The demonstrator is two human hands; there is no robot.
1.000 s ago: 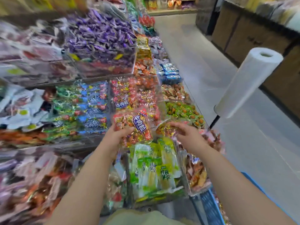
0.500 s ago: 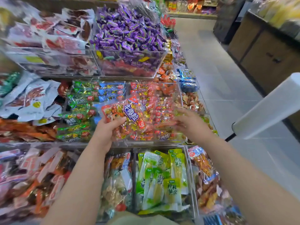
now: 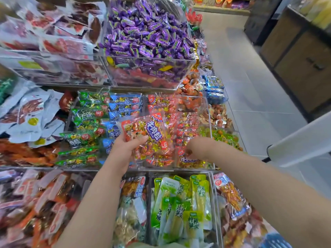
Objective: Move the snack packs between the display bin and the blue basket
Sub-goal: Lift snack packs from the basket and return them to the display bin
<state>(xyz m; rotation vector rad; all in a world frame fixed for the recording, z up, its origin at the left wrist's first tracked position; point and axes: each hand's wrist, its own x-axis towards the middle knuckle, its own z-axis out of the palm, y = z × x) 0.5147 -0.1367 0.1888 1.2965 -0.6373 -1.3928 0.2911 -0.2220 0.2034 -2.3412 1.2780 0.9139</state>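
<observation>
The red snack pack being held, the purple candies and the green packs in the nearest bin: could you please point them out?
Red snack pack (image 3: pixel 154 131): head view, on its blue label.
Purple candies (image 3: pixel 146 33): head view, middle of the heap.
Green packs (image 3: pixel 179 204): head view, front of a middle pack.

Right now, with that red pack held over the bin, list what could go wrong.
1. The left hand grips the red pack by its lower end only; it may slip and land among the blue packs.
2. The right hand reaches into the bin; pulling out could drag loose packs over the front wall.
</observation>
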